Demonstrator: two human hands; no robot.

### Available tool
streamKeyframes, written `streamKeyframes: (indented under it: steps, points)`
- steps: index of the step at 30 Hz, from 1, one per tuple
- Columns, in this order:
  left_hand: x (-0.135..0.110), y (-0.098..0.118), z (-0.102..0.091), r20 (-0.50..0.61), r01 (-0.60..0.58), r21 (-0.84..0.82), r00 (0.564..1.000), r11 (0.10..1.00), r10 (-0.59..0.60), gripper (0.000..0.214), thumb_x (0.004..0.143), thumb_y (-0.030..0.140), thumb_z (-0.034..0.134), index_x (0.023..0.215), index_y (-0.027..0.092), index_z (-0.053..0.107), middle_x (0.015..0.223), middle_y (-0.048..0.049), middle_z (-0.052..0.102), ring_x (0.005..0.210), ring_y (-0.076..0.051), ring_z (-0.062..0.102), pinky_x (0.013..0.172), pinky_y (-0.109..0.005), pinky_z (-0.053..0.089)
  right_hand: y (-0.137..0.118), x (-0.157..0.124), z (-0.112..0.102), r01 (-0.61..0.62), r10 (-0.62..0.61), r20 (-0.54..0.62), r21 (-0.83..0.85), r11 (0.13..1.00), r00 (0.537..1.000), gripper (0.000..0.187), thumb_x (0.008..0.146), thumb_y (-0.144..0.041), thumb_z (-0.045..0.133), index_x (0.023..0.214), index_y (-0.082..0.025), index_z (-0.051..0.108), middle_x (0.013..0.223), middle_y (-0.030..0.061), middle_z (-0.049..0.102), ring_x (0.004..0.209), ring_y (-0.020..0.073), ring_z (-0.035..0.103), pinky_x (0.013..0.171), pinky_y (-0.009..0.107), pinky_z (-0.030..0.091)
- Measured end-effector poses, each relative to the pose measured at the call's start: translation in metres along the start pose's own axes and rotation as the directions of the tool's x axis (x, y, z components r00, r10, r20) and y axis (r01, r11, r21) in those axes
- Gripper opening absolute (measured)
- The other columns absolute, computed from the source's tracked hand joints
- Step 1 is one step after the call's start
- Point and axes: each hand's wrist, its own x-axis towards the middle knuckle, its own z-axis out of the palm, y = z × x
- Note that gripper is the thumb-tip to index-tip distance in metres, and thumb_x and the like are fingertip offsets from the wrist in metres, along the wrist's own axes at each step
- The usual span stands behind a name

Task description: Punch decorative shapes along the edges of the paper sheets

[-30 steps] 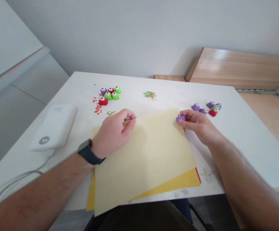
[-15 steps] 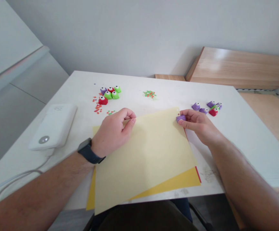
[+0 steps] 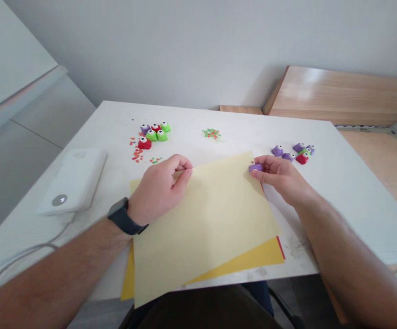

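- My right fingers (image 3: pixel 268 161) are pressed together and pinch a small purple paper punch (image 3: pixel 255 167) against my right thumb (image 3: pixel 262 176); the punch sits at the far right corner of the pale yellow sheet (image 3: pixel 205 228)
- Tiny marks show on the paper just beside the punch, too small for me to read their shape
- My left thumb (image 3: pixel 183 179) and forefinger appear to pinch the far edge of the sheet, with the other fingers curled behind; the fingers partly hide the contact
- Judgement: a good hold keeps the sheet flat and taut between both pinches, with the corner seated squarely in the punch's slot and my grip steady
- My right hand (image 3: pixel 282 178) is turned inward, wrist low, forearm (image 3: pixel 342 246) angled in from the lower right
- My left hand (image 3: pixel 159 189) rests on the sheet, its forearm (image 3: pixel 64 260) reaching in from the lower left, with a black watch (image 3: pixel 123 217) on the wrist
- The sheet lies skewed over a darker yellow sheet (image 3: pixel 249 258), with a red edge (image 3: pixel 280 247) showing beneath, all on a white table (image 3: pixel 191 114)
- Further out: punches in red, green and purple (image 3: pixel 153 133) at the far left, more (image 3: pixel 292 153) at the far right, and coloured paper bits (image 3: pixel 211 133) between them
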Motion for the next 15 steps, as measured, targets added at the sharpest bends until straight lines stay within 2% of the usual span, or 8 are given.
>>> streamKeyframes:
  steps: [6,15]
  points:
    - [-0.0003,-0.0012,0.0006,-0.005,-0.009,-0.013,1.0,1.0,0.009,0.015,0.1,0.037,0.056,0.102,0.024,0.064,0.097,-0.0004,0.076,0.078,-0.019,0.07,0.072,-0.032,0.048,-0.0008,0.0004,0.0007,0.002,-0.002,-0.001,0.014,1.0,1.0,0.04,0.071,-0.037,0.094,0.101,-0.021,0.073,0.092,0.0025,0.074,0.082,0.0177,0.067,0.079,0.032,0.052]
    - [-0.0009,-0.001,0.001,-0.006,-0.034,-0.03,0.999,0.999,0.034,0.013,0.1,0.035,0.057,0.101,0.024,0.063,0.097,0.0001,0.076,0.091,-0.019,0.072,0.078,-0.031,0.049,0.0027,0.0027,-0.0002,0.002,-0.002,-0.009,0.004,1.0,1.0,0.039,0.069,-0.035,0.094,0.097,-0.021,0.073,0.089,0.0017,0.075,0.079,0.0169,0.067,0.076,0.032,0.052]
